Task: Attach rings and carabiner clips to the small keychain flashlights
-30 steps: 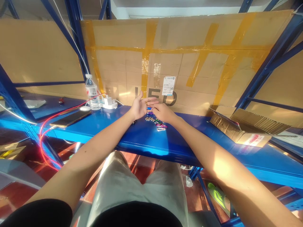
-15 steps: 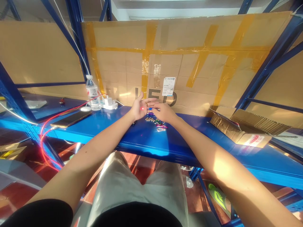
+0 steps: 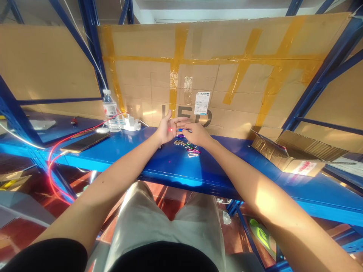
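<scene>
My right hand (image 3: 198, 135) is closed around a small blue laser pointer (image 3: 180, 130), its front end towards my left palm. A bright red dot shows on that palm. My left hand (image 3: 167, 128) is open with the palm turned up and the fingers stretched out to the right, close to the pointer. Below the hands, a row of small gold-silver metal pieces (image 3: 179, 143) lies on the blue shelf top (image 3: 170, 170). Beside them are pink and silver carabiner-like clips (image 3: 193, 155) and a few green and purple pieces, partly hidden by my right hand.
To the left stand a water bottle (image 3: 111, 111) and a white charger plug (image 3: 130, 123). A phone (image 3: 86, 142) lies there with a glowing red cable (image 3: 52, 151). An open cardboard box (image 3: 295, 162) sits at the right. A large cardboard sheet (image 3: 227, 45) rises behind the shelf top.
</scene>
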Tool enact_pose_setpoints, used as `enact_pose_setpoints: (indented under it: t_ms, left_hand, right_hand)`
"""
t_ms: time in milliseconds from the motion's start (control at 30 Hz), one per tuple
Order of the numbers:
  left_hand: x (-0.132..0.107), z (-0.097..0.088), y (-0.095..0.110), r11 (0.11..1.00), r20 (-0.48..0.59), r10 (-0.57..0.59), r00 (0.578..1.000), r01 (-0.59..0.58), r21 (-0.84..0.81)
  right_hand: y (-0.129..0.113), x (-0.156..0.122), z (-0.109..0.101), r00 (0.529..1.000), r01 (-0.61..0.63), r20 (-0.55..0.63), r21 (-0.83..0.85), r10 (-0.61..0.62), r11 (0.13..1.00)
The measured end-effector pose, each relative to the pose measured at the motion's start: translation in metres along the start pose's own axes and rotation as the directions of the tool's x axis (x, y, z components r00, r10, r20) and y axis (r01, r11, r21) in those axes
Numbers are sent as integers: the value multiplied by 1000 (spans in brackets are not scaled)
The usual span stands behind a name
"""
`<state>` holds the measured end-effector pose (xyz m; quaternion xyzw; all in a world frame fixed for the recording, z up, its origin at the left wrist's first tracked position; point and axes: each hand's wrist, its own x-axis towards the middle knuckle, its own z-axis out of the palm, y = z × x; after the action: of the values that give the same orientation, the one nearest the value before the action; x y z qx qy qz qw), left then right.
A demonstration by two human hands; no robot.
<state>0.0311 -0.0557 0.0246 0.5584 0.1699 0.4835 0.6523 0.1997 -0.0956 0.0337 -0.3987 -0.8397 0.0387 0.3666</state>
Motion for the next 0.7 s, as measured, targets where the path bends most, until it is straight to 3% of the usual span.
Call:
enact_pose_setpoints:
  t_ms: [167, 300, 467, 700]
  left_hand:
    - [3, -3, 0, 998, 1, 22, 1000, -22, 56]
    - [6, -6, -5, 958, -69, 86, 994, -63, 280]
    - [10, -13, -14, 754, -68, 133, 989, -56, 654]
    - [15, -31, -23, 510, -8, 246, 969, -123, 851]
  right_hand:
    - [5, 1, -1, 998, -54, 19, 23, 54, 998]
    - [21, 5, 1, 995, -99, 22, 9, 99, 995]
    - [41, 7, 4, 976, -208, 63, -45, 211, 977]
    - [72, 10, 11, 943, -310, 174, 145, 285, 940]
